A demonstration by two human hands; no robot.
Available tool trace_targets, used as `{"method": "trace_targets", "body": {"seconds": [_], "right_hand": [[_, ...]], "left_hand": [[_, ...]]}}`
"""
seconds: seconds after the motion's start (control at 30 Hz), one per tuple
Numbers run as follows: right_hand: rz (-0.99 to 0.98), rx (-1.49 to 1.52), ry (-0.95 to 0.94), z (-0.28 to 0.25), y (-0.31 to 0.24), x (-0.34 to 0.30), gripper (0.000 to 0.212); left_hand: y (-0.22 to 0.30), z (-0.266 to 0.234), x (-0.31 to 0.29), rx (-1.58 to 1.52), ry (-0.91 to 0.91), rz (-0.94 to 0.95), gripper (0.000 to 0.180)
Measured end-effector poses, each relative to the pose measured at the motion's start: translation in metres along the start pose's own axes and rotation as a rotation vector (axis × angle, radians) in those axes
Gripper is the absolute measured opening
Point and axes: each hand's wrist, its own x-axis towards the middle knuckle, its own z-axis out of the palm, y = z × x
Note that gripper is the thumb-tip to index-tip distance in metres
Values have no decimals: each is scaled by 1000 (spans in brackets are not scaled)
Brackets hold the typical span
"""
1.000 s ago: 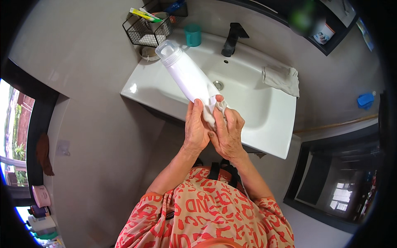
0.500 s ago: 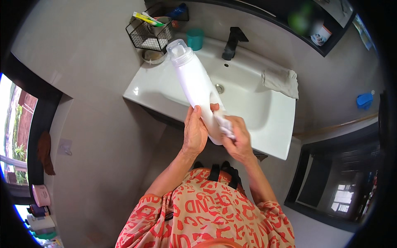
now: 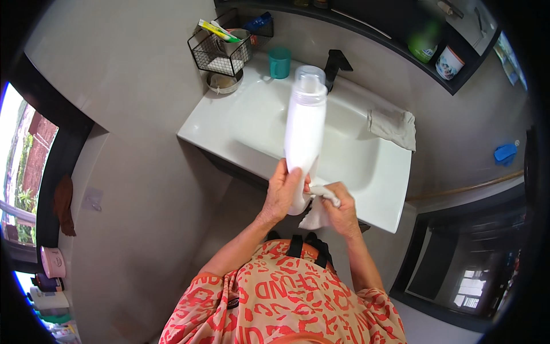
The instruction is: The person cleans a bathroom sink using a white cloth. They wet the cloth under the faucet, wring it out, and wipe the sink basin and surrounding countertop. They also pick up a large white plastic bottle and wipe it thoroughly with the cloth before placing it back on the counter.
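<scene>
A tall white bottle [image 3: 305, 126] with a clear cap stands upright over the white sink [image 3: 258, 123]. My left hand [image 3: 283, 192] grips its lower end. My right hand [image 3: 341, 209] holds a crumpled white cloth [image 3: 316, 213] pressed against the bottle's base. Both hands are in front of the sink's near edge.
A black faucet [image 3: 338, 63] is at the back of the sink, with a teal cup [image 3: 279, 62] and a black wire basket [image 3: 220, 49] of tubes to its left. A grey rag [image 3: 394, 127] lies on the sink's right side. A dark shelf [image 3: 435, 51] holds containers.
The bottle has swung from leaning left to standing nearly upright. My right hand with the cloth has slid down to the bottle's base.
</scene>
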Motion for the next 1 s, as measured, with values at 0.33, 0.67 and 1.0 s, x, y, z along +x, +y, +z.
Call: {"method": "trace_targets", "body": {"seconds": [0.33, 0.67, 1.0], "right_hand": [[-443, -565, 377, -4, -73, 55, 42], [-493, -748, 156, -13, -55, 19, 38], [-200, -965, 456, -41, -9, 14, 35]], "left_hand": [[-4, 22, -10, 867, -68, 274, 35], [-27, 21, -19, 1050, -169, 417, 30], [-50, 32, -35, 1341, -468, 643, 31]]}}
